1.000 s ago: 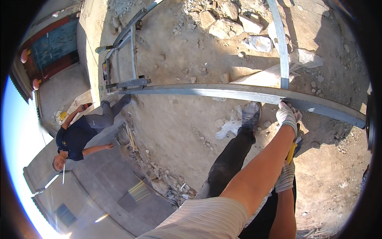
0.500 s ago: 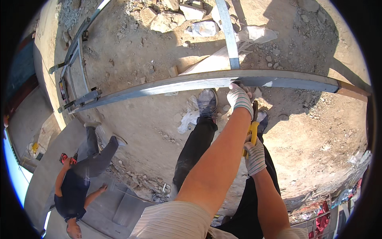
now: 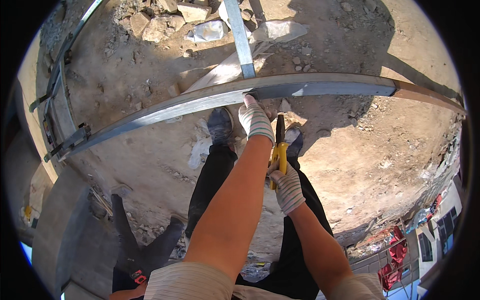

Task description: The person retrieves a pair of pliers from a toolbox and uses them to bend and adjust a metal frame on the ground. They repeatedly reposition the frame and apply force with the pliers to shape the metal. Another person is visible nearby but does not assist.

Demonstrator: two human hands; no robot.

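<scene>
A long grey metal beam (image 3: 200,102) crosses in front of me, turning rust-brown at its right end. My left hand (image 3: 256,120), in a striped white work glove, reaches up to its near face. The thumb presses at a small dark patch there, with the other fingers curled and partly hidden, so whatever they pinch cannot be made out. Below and to the right, my right hand (image 3: 287,190), gloved alike, grips the yellow handles of pliers (image 3: 281,152). Their dark jaws point up toward the beam without touching it.
A second metal bar (image 3: 240,42) meets the beam from the far side. Metal framing (image 3: 60,95) stands at the left. Stones (image 3: 162,27) and plastic sheeting (image 3: 220,75) lie on the dirt. A co-worker (image 3: 135,255) with a red tool (image 3: 138,276) is at lower left.
The view has shifted, so beam and hands appear farther left. The co-worker has moved closer to my left side. My left hand stays at the beam, and the pliers remain in my right.
</scene>
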